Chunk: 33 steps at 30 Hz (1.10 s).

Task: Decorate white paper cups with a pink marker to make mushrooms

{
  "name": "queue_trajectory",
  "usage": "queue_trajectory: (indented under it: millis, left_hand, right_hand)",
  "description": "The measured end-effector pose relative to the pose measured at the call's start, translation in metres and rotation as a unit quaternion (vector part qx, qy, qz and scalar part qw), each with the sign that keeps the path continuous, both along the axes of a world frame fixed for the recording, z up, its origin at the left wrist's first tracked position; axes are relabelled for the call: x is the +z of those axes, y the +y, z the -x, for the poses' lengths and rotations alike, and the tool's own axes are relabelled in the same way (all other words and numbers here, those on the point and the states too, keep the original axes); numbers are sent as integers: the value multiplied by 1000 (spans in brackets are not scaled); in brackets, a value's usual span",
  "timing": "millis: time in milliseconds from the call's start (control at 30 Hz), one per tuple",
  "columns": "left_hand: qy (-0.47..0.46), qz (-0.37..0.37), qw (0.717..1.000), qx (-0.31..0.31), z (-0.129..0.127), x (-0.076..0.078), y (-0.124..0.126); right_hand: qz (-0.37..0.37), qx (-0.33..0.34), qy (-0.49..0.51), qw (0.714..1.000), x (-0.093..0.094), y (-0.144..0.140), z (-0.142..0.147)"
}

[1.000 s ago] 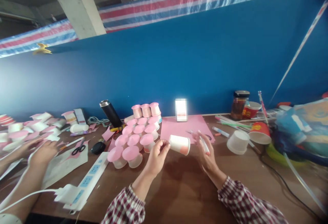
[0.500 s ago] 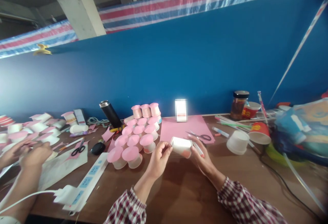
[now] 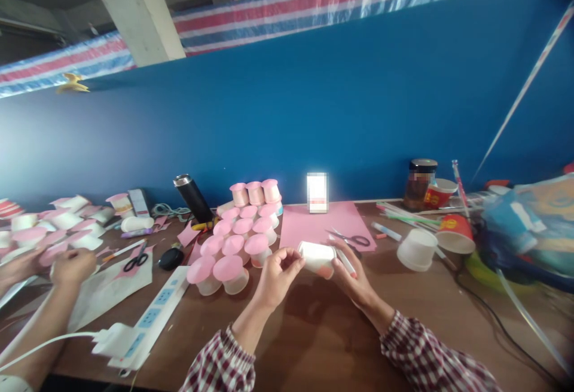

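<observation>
In the head view, a person in checked sleeves [image 3: 226,359] works over a brown surface [image 3: 309,332], a white paper cup [image 3: 316,256] held sideways between two bare hands. The fingers of the left hand [image 3: 280,275] pinch one end of the cup, while those of the right hand [image 3: 354,284] curl around a white pen [image 3: 347,263] and meet the cup's other end. An orange patch [image 3: 326,271] shows on the cup's side, near the right fingers.

Just beyond the fingers lies a pink sheet [image 3: 323,224], with dark-handled scissors [image 3: 348,238] resting near its edge closest to the right hand; a bright panel [image 3: 317,192], its face blurred, stands at the far side. To the left of the left fingers, cups topped with pink discs [image 3: 234,245] stand in close rows, a power strip [image 3: 152,314] slanting past them. Farther left, well apart from the fingers, a second person's hands [image 3: 74,266] work near a scatter of similar cups [image 3: 67,220].

To the right of the right fingers, a white tub [image 3: 417,251] sits upside down next to a tilted red cup [image 3: 455,233], with a marker [image 3: 386,230] lying between the tub and the pink sheet. A dark-lidded jar [image 3: 420,186] stands behind them.
</observation>
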<state>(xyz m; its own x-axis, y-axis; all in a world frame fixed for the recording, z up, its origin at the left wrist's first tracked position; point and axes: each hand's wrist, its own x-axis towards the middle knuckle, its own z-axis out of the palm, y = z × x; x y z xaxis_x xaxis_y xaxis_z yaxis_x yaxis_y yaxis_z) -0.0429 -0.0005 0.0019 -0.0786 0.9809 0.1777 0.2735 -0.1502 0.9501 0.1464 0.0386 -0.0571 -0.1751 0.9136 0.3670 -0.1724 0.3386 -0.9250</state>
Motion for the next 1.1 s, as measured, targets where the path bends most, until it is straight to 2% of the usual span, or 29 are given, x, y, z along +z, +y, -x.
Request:
queue_trajectory:
  millis: [267, 533, 967, 1100]
  left_hand:
    - [-21, 27, 999, -28, 3, 1, -1]
    - [-14, 22, 999, -22, 0, 4, -2]
    - [22, 8, 1000, -18, -1, 2, -2]
    - [41, -6, 999, -18, -2, 4, -4]
  right_hand:
    - [14, 37, 19, 999, -2, -1, 2]
    - [5, 24, 5, 1000, -5, 1, 2]
    - [61, 13, 38, 997, -12, 4, 4]
    - [94, 47, 59, 993, -13, 4, 5]
